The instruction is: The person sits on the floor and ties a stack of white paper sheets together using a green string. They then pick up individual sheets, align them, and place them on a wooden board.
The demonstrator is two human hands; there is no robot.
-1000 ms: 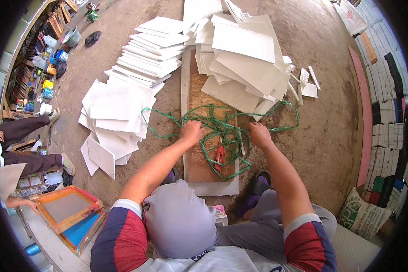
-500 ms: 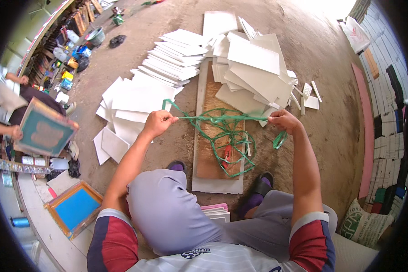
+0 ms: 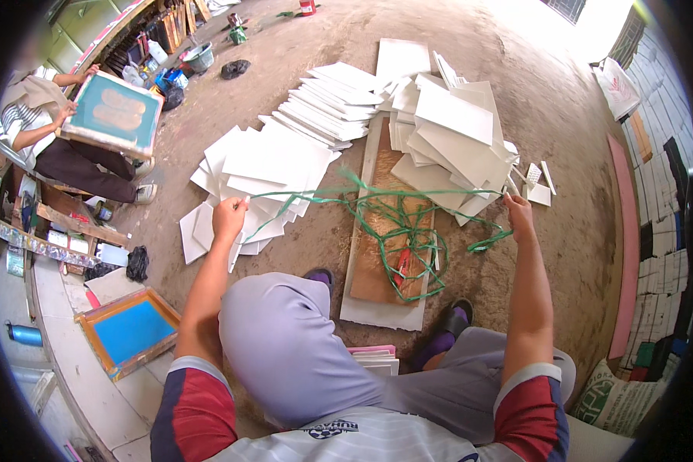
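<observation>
Tangle risk: the green twine [image 3: 393, 192] might cinch into knots if you pull hard, since its loops cross at frame center.
Tool risk: a red tool [image 3: 403, 263] lies among the loops on the brown board [image 3: 373, 273]; a snagged loop could drag it.
Sheet risk: the pile of white sheets [image 3: 458, 115], upper center-right, is loosely stacked; a catching strand might shift its lower edges.
Left grip: your left hand [image 3: 230, 218], left of center, is closed, fingertips pinching the strand.
Right grip: your right hand [image 3: 519, 215], right of center, pinches it likewise; no gap visible.
Twine position: mid-frame, stretched between both hands, tangle below.
</observation>
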